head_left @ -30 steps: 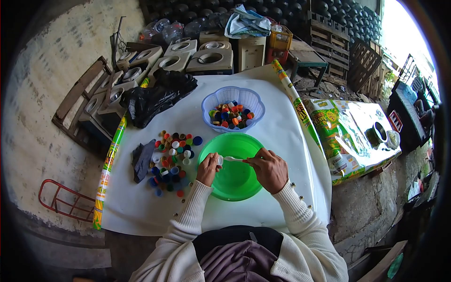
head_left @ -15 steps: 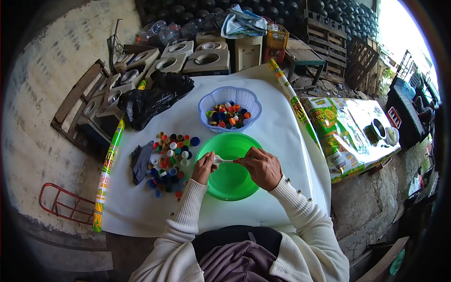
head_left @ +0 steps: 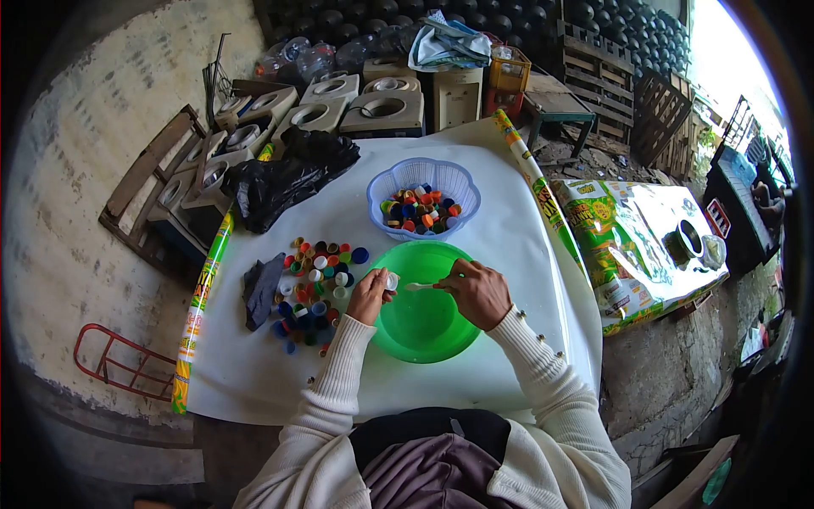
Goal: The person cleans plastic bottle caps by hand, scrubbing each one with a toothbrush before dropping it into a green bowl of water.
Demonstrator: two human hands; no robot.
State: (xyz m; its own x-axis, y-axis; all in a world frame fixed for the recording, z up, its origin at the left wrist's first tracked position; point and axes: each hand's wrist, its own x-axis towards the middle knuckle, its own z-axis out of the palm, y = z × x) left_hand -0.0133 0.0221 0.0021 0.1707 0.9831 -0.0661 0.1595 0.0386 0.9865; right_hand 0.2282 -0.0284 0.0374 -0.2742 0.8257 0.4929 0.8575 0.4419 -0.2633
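My left hand (head_left: pixel 368 299) pinches a white bottle cap (head_left: pixel 392 282) above the left side of a green basin (head_left: pixel 424 346). In my right hand (head_left: pixel 480 295) is a toothbrush (head_left: pixel 419 287), its pale head pointing left toward the cap with a small gap between them. Part of its reddish handle is hidden by my fingers. Several loose coloured caps (head_left: pixel 319 263) are spread on the white sheet left of the basin. Behind it stands a bluish plastic basket (head_left: pixel 465 188) with more caps inside.
A dark grey cloth (head_left: pixel 261 293) lies left of the loose caps, with a black plastic bag (head_left: pixel 292 174) behind. Rolled printed edges (head_left: pixel 203 297) bound the white sheet (head_left: pixel 297 161). To the right, a low printed-covered surface (head_left: pixel 632 246) holds a dark round pot (head_left: pixel 685 240).
The toothbrush has drawn back from the white cap, opening a gap between them. The cap now shows more clearly in my left fingers. The whole view has shifted slightly.
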